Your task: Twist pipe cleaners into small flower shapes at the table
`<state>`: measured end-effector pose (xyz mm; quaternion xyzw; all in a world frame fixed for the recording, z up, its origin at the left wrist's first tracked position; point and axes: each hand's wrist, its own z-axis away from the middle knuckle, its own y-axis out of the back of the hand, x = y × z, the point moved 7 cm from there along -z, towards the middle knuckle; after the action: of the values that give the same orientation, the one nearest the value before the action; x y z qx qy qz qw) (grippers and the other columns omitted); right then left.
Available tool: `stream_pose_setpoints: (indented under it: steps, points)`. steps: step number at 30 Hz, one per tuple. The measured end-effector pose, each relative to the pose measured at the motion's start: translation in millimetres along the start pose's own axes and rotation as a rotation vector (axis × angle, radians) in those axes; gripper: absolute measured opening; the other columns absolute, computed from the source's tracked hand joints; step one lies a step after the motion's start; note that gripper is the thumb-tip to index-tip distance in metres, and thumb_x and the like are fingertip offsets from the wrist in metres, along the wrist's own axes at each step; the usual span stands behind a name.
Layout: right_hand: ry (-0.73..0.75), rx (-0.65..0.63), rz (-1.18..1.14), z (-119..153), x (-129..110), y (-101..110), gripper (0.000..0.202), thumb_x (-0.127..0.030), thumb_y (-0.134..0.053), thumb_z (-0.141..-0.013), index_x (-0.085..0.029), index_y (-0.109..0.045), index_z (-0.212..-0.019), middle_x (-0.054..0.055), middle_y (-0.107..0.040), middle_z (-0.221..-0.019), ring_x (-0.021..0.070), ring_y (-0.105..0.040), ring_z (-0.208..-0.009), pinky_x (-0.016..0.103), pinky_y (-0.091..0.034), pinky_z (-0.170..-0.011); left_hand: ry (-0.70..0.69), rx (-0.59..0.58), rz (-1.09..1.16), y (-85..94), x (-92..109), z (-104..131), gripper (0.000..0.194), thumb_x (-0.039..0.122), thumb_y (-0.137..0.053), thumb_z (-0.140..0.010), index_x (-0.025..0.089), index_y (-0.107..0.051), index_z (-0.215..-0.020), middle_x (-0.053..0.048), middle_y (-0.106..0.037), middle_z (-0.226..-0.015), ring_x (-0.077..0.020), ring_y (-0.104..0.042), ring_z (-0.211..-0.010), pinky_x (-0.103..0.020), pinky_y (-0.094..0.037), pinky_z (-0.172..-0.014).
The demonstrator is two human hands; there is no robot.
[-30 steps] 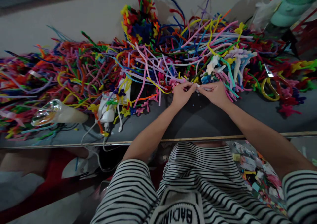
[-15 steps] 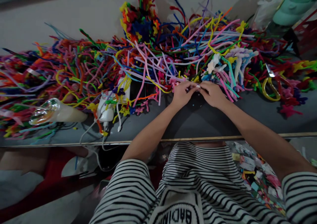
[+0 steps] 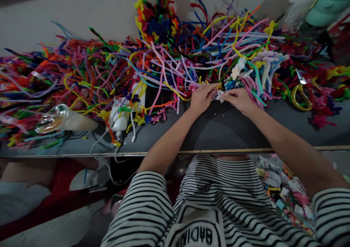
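Note:
Between my two hands is a small white, twisted piece of pipe cleaner, partly covered by fingers. My left hand pinches its left side, thumb and fingers together. From the other side, my right hand grips it between thumb and fingertips. Just beyond my right hand stands a bunch of white, blue and pink pipe cleaners. Long lilac and pink pipe cleaners lie in a tangle past my left hand.
Yellow-handled scissors lie to the right. At left are a white charger with cables and a pale plastic-wrapped cylinder. A multicoloured bundle rises at the back. Scraps fill the space below the table edge.
My hands have moved slightly apart, and more of the white piece shows between them. The right hand has turned and shifted a little to the right. The whole view has shifted slightly.

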<state>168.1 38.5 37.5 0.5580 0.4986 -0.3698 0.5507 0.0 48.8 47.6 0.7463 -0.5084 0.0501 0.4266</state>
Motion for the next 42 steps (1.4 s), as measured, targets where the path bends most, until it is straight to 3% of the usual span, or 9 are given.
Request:
stream_pose_setpoints:
  steps: [5,10,15,22,25,30,35,38,42]
  points:
    - [-0.060,-0.229,-0.048,-2,7,-8,0.050,-0.065,-0.084,-0.072,-0.017,-0.072,-0.071,-0.005,-0.040,-0.051,0.0082,-0.030,-0.050,0.030,-0.017,-0.052,-0.289,-0.060,-0.152,4.2,19,3,0.033,0.030,-0.044,-0.109,0.025,-0.075,-0.118,-0.007,-0.080,-0.107,-0.0194,-0.074,-0.103,-0.038,-0.058,-0.096]
    - [-0.086,-0.344,-0.085,-3,12,-5,0.044,-0.061,-0.084,-0.076,-0.017,-0.075,-0.078,-0.005,-0.046,-0.054,0.0074,-0.032,-0.049,0.028,-0.018,-0.050,-0.362,-0.095,-0.206,12.2,26,4,0.034,0.035,-0.044,-0.109,0.027,-0.077,-0.114,-0.005,-0.081,-0.103,-0.0195,-0.076,-0.101,-0.036,-0.060,-0.091]
    - [-0.083,-0.332,-0.044,-4,12,-4,0.043,-0.059,-0.084,-0.073,-0.018,-0.074,-0.075,-0.005,-0.047,-0.052,0.0080,-0.033,-0.049,0.027,-0.020,-0.049,-0.207,-0.223,-0.039,15.0,22,-1,0.034,0.044,-0.047,-0.106,0.028,-0.077,-0.107,-0.005,-0.078,-0.098,-0.0215,-0.075,-0.099,-0.036,-0.059,-0.088]
    - [0.082,-0.231,0.168,-2,-2,-1,0.035,-0.049,-0.083,-0.069,-0.017,-0.068,-0.065,-0.004,-0.046,-0.052,0.0089,-0.033,-0.053,0.028,-0.022,-0.052,-0.251,-0.297,-0.161,1.6,35,1,0.030,0.036,-0.048,-0.102,0.022,-0.066,-0.084,-0.010,-0.069,-0.084,-0.0246,-0.067,-0.093,-0.039,-0.052,-0.082]
    - [0.200,-0.127,0.336,4,-17,2,0.022,-0.038,-0.077,-0.072,-0.018,-0.070,-0.066,-0.004,-0.043,-0.050,0.0103,-0.035,-0.053,0.029,-0.026,-0.055,-0.166,-0.230,-0.144,-0.4,35,0,0.024,0.033,-0.056,-0.096,0.021,-0.062,-0.076,-0.009,-0.066,-0.077,-0.0248,-0.065,-0.087,-0.040,-0.051,-0.082]
    - [0.297,0.024,0.432,11,-31,4,0.011,-0.030,-0.073,-0.072,-0.019,-0.075,-0.070,-0.003,-0.049,-0.050,0.0124,-0.043,-0.053,0.030,-0.033,-0.058,0.143,-0.068,0.058,0.4,20,0,0.023,0.027,-0.065,-0.088,0.020,-0.061,-0.066,0.001,-0.059,-0.060,-0.0142,-0.055,-0.062,-0.030,-0.044,-0.064]
    - [0.182,0.000,0.221,8,-19,5,0.034,-0.050,-0.076,-0.078,-0.018,-0.071,-0.067,-0.003,-0.047,-0.050,0.0096,-0.033,-0.050,0.029,-0.026,-0.052,0.271,-0.047,0.313,-0.2,9,0,0.031,0.045,-0.069,-0.093,0.019,-0.073,-0.076,-0.002,-0.074,-0.073,-0.0131,-0.062,-0.064,-0.027,-0.047,-0.062]
    - [0.129,-0.051,0.114,6,-14,1,0.048,-0.064,-0.079,-0.075,-0.018,-0.068,-0.067,-0.003,-0.048,-0.052,0.0086,-0.031,-0.050,0.028,-0.023,-0.050,0.305,-0.039,0.420,-3.0,3,0,0.038,0.054,-0.071,-0.091,0.020,-0.074,-0.074,-0.002,-0.074,-0.072,-0.0122,-0.061,-0.063,-0.026,-0.048,-0.061]
    - [0.135,-0.048,0.098,3,-13,1,0.050,-0.067,-0.078,-0.074,-0.018,-0.070,-0.068,-0.002,-0.051,-0.054,0.0089,-0.033,-0.051,0.028,-0.023,-0.050,0.381,0.010,0.558,-11.7,-7,2,0.052,0.069,-0.073,-0.084,0.020,-0.069,-0.068,0.000,-0.067,-0.065,-0.0108,-0.057,-0.060,-0.026,-0.049,-0.061]
